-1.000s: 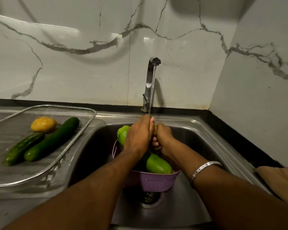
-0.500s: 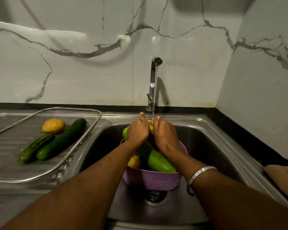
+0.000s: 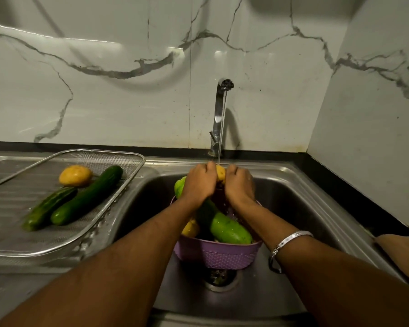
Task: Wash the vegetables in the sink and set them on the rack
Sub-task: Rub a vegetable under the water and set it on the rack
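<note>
Rack (image 3: 132, 161), left of sink (image 3: 316, 208): one yellow vegetable (image 3: 75, 175) near its far edge, two cucumbers (image 3: 87, 197) toward the middle, same as a second ago. My left hand (image 3: 198, 182) and right hand (image 3: 240, 185) have risen slightly and closed together around a small yellow piece (image 3: 220, 173), now directly under the tap (image 3: 222, 109) stream. Probably a potato; mostly hidden. Purple basket (image 3: 217, 256) below holds more unwashed. Rinsing underway; rack transfer follows.
</note>
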Demonstrator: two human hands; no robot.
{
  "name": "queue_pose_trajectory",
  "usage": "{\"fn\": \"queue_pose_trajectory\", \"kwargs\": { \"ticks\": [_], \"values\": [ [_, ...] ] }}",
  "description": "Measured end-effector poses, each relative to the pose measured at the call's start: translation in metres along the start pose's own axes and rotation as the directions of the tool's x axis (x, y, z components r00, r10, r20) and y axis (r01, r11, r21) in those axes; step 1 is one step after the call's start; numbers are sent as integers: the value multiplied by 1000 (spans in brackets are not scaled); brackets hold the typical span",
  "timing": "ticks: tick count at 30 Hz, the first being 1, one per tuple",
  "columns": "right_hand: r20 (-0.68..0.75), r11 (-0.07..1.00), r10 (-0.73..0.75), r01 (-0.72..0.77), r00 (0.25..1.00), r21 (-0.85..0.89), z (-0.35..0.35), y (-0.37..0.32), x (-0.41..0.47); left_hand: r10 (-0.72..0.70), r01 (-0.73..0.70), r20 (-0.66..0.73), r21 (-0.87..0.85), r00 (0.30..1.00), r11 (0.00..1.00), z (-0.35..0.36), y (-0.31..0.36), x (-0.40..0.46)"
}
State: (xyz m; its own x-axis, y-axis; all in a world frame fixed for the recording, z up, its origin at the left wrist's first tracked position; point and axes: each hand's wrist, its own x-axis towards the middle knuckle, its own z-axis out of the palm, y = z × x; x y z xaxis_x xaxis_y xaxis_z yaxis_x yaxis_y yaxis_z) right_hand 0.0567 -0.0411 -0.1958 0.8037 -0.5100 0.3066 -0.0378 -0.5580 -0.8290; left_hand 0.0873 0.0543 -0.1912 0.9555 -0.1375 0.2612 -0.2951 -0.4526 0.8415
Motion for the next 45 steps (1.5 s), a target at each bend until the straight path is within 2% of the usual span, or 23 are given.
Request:
{"fn": "queue_pose_trajectory", "kwargs": {
  "ticks": [2, 4, 5, 7, 9, 12, 15, 17, 19, 20, 22, 24, 26, 27, 29, 31, 33, 36, 38, 40, 42, 43, 45],
  "values": [
    [-35, 958, -243, 233, 970, -169, -5, -1, -3, -191, 207, 113, -156, 975, 966, -2, 3, 3],
    [-17, 867, -417, 393, 909, -306, -8, 0, -3, -348, 467, 349, -356, 870, 810, -9, 4, 4],
    [-3, 832, -473, 446, 881, -329, -9, 1, -4, -346, 524, 456, -356, 820, 774, -12, 1, 5],
    [20, 810, -514, 493, 858, -317, -7, 5, -5, -356, 566, 503, -363, 788, 740, -13, -1, 3],
    [7, 865, -442, 428, 897, -262, -4, 7, -4, -377, 491, 337, -384, 863, 782, -10, 2, 1],
    [-36, 964, -210, 201, 977, -176, 1, 7, 4, -200, 201, 29, -254, 979, 946, 6, 1, 1],
    [24, 1000, -17, 17, 1000, -16, -2, 3, 10, 33, -49, -89, -177, 995, 983, 12, -1, -3],
    [111, 981, 135, -148, 985, 123, -6, -1, 8, 99, -127, -143, -199, 985, 972, 12, -4, -1],
    [260, 888, 309, -375, 915, 266, -7, -7, 0, 8, -60, -144, -358, 989, 932, 14, -5, 2],
    [334, 825, 369, -471, 868, 312, -5, -10, -3, -111, 56, -86, -481, 990, 875, 14, -3, 1],
    [407, 766, 418, -556, 812, 323, 0, -11, -7, -370, 381, 165, -660, 914, 647, 13, 4, -5],
    [365, 815, 413, -517, 834, 260, 4, -10, -8, -447, 551, 355, -700, 821, 455, 7, 11, -11],
    [195, 943, 295, -318, 935, 97, 5, -5, -10, -428, 546, 380, -745, 820, 384, 4, 11, -10],
    [93, 986, 168, -167, 981, -23, 5, -2, -10, -418, 520, 358, -763, 835, 385, 2, 12, -9],
    [3, 979, -110, 108, 994, -175, 5, -1, -16, -410, 469, 276, -723, 869, 508, 4, 9, -4],
    [70, 935, -307, 314, 949, -162, 8, -1, -22, -350, 379, 178, -635, 920, 673, 8, 6, -6],
    [130, 909, -388, 402, 912, -109, 10, 1, -22, -306, 334, 150, -588, 940, 737, 9, 4, -10],
    [154, 948, -314, 300, 937, 105, 10, -3, -18, -254, 254, 63, -462, 965, 850, 6, 3, -9],
    [181, 948, -125, 63, 975, 313, 12, -13, -19, -113, 84, -85, -287, 990, 954, 4, 0, -6],
    [245, 864, 142, -240, 959, 442, 12, -19, -15, 127, -141, -140, -96, 982, 985, 3, 0, -10],
    [300, 731, 320, -436, 899, 526, 7, -19, -8, 268, -264, -103, 48, 958, 963, 5, 3, -16],
    [306, 699, 345, -461, 887, 546, 4, -19, -6, 290, -282, -104, 88, 951, 955, 7, 4, -17],
    [238, 839, 240, -324, 941, 437, 5, -19, 0, 185, -187, -166, 9, 969, 982, 11, 8, -13]
  ]
}}
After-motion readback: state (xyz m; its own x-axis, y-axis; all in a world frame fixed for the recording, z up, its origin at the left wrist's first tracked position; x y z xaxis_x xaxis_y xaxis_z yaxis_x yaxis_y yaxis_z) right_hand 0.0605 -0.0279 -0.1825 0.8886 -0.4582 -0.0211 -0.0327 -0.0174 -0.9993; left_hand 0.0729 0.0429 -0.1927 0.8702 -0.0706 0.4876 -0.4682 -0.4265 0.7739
